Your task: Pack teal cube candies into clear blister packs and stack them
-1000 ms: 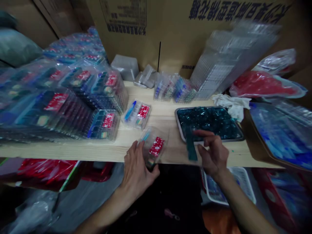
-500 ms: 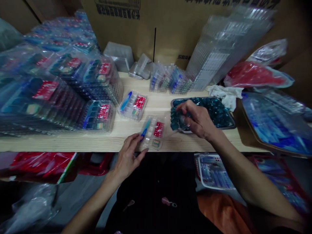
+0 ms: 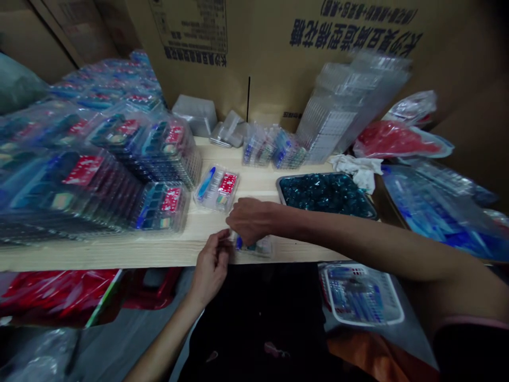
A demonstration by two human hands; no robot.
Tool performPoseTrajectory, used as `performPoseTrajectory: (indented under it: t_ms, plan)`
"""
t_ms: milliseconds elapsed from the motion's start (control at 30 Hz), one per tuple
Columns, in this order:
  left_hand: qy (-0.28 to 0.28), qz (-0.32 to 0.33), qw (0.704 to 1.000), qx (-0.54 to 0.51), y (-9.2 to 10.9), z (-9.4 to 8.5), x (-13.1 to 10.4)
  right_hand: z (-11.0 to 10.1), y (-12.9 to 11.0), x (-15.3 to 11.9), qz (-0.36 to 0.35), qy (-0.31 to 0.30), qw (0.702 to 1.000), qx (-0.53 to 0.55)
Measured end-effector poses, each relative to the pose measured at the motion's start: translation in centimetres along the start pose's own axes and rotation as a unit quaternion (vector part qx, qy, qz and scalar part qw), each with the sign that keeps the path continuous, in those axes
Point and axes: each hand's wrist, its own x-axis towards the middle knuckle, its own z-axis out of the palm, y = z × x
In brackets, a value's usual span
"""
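Observation:
My right hand (image 3: 249,220) is bent over a clear plastic case (image 3: 260,247) at the table's front edge and covers most of it. Its fingertips are hidden under the hand. Beside the case's left side is my left hand (image 3: 213,261), its fingers curled and close together; whether they pinch anything is too small to tell. A second clear case (image 3: 217,188), with a blue pen and a red patterned piece, lies just behind. To the right, a grey tray (image 3: 283,197) holds dark teal glossy pieces.
Tall stacks of filled cases (image 3: 170,151) fill the left. Empty clear trays (image 3: 338,109) stand at the back right, near a white cloth (image 3: 360,168) and a box of blue packets (image 3: 441,212). Below the table is a white basket (image 3: 360,297).
My right hand has moved left from the teal pieces to over the near case. My left hand's fingers have drawn closer together beside the case. The camera view has shifted slightly.

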Motion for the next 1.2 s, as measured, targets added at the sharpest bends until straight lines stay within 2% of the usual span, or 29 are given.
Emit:
performPoseTrajectory:
  t_ms: [100, 167, 233, 333, 400, 467, 567, 633, 700, 767, 867, 967, 1067, 1133, 1200]
  plan:
    - [-0.005, -0.027, 1.0, -0.008, -0.2, -0.1, 0.4, 0.5, 0.7, -0.3, -0.031, 0.083, 0.996, 0.026]
    - [0.003, -0.041, 0.999, -0.004, -0.3, -0.1, 0.7, 0.5, 1.2, -2.0, -0.003, 0.149, 0.986, 0.074]
    - [0.011, -0.047, 0.999, -0.002, -0.3, -0.2, 1.1, 0.9, 1.3, -4.3, 0.114, 0.182, 0.969, 0.123]
    - [0.01, -0.016, 0.999, 0.029, -0.4, -0.1, 2.0, 3.1, 0.4, -7.0, 0.323, 0.174, 0.914, 0.172]
    - [0.008, 0.004, 0.998, 0.059, -0.4, 0.3, 2.8, 5.6, -0.8, -7.6, 0.384, 0.171, 0.882, 0.211]
    - [0.003, 0.005, 0.997, 0.077, -0.4, 1.1, 3.5, 8.4, -2.2, -7.3, 0.4, 0.21, 0.854, 0.257]
    - [-0.004, -0.013, 0.998, 0.067, 0.2, 2.4, 3.9, 12.2, -4.1, -6.5, 0.406, 0.339, 0.79, 0.309]
    - [0.009, -0.019, 0.999, 0.049, 1.0, 2.8, 3.4, 13.8, -5.0, -6.4, 0.396, 0.411, 0.747, 0.341]
    - [0.034, -0.011, 0.998, 0.042, 2.1, 2.5, 2.5, 14.3, -5.8, -6.3, 0.378, 0.455, 0.717, 0.369]
    - [0.071, 0.01, 0.996, 0.05, 3.2, 1.0, 1.5, 13.4, -6.3, -5.8, 0.354, 0.478, 0.699, 0.398]
    - [0.16, 0.024, 0.982, 0.096, 4.0, -3.4, 0.6, 9.8, -6.4, -2.4, 0.283, 0.498, 0.694, 0.437]
    - [0.246, 0.015, 0.952, 0.183, 2.8, -8.9, 1.5, 5.4, -5.8, 4.0, 0.213, 0.487, 0.715, 0.455]
    - [0.277, 0.004, 0.913, 0.298, 0.4, -13.2, 3.3, 2.5, -5.0, 10.5, 0.215, 0.447, 0.734, 0.463]
    - [0.28, 0.011, 0.886, 0.37, -1.1, -14.4, 4.2, 1.7, -4.7, 13.4, 0.212, 0.425, 0.748, 0.463]
    - [0.283, 0.036, 0.863, 0.418, -2.2, -14.3, 4.5, 1.5, -4.7, 14.6, 0.21, 0.406, 0.76, 0.461]
